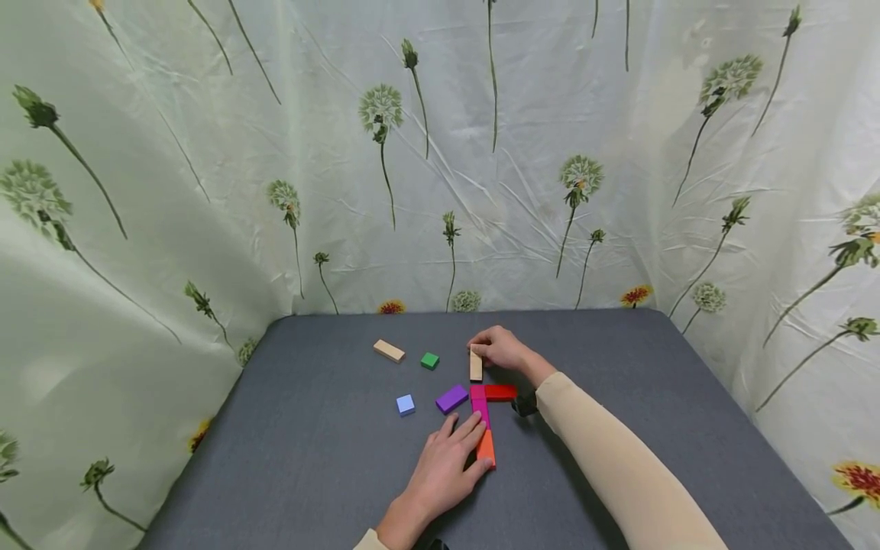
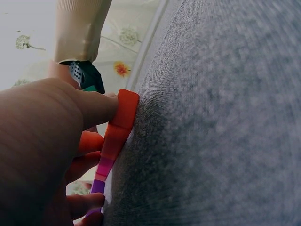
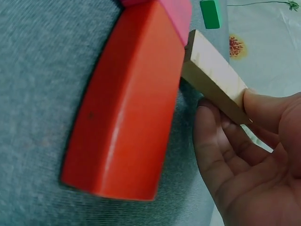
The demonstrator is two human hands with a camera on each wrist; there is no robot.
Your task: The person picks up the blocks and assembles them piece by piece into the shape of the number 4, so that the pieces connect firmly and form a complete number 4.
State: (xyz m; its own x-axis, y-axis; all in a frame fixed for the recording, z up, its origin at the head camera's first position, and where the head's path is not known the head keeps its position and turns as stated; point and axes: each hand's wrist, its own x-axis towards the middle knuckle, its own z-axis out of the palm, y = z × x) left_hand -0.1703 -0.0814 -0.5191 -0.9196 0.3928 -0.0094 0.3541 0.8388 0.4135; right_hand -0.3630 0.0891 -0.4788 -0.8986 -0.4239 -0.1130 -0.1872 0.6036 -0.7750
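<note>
My right hand [image 1: 505, 349] pinches one end of a plain wooden block [image 1: 476, 367] between thumb and fingers. The block's other end comes close to the corner where pink blocks [image 1: 477, 393] meet a red block [image 1: 500, 393]. In the right wrist view the wooden block [image 3: 214, 70] looks raised at a slant behind the red block [image 3: 127, 113]. The left hand [image 1: 443, 466] rests along the line of pink and orange blocks, its fingers extended. Its thumb touches the orange block [image 2: 126, 110] near the close end, while fingertips reach the pink part.
Left of the line lie a purple block [image 1: 451, 399] and a light blue block [image 1: 406, 405]. Farther back are a green block [image 1: 429, 360] and a second wooden block [image 1: 389, 351]. A flowered curtain [image 1: 426, 191] rises behind the dark grey table [image 1: 309, 458].
</note>
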